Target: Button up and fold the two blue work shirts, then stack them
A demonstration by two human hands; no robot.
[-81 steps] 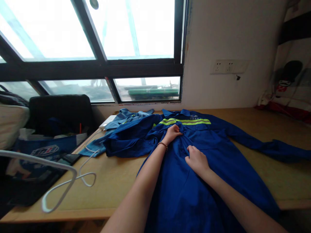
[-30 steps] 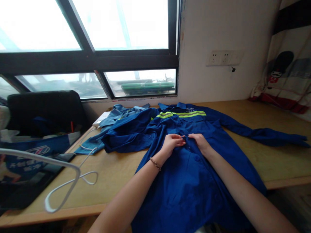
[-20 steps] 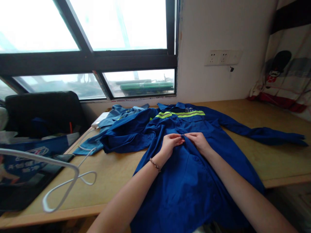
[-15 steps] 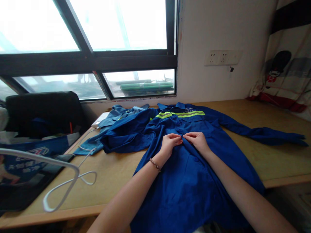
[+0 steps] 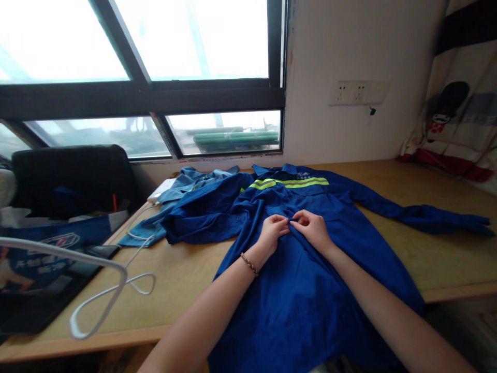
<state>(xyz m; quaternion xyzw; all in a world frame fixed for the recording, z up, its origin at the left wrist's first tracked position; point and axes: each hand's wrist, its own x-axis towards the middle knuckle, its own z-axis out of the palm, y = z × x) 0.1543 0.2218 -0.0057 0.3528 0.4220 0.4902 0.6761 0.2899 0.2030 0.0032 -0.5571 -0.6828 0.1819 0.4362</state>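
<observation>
A dark blue work jacket [image 5: 267, 305] with a yellow-and-grey reflective band across its chest lies front up, collar away from me, its hem hanging over the near table edge. My left hand [image 5: 274, 232] pinches the cloth of its front opening, thumb against fingers. Close beside it, my right hand [image 5: 312, 230] pinches the same front edge, fingertips almost touching those of the left. Whatever button or hole sits between the fingertips is hidden. A beaded bracelet [image 5: 249, 264] circles my left wrist.
Under the jacket's left-hand sleeve lies a lighter blue garment [image 5: 145, 225] on the wooden table [image 5: 190, 290]. A white cable [image 5: 120, 285] loops at the left, near a black chair [image 5: 73, 176] and a blue bag [image 5: 89, 230]. A window and wall sockets [image 5: 359, 93] are behind.
My right hand has shifted slightly left and its fingers are more curled. Both hands still pinch the jacket's front, and the jacket lies nearly as before.
</observation>
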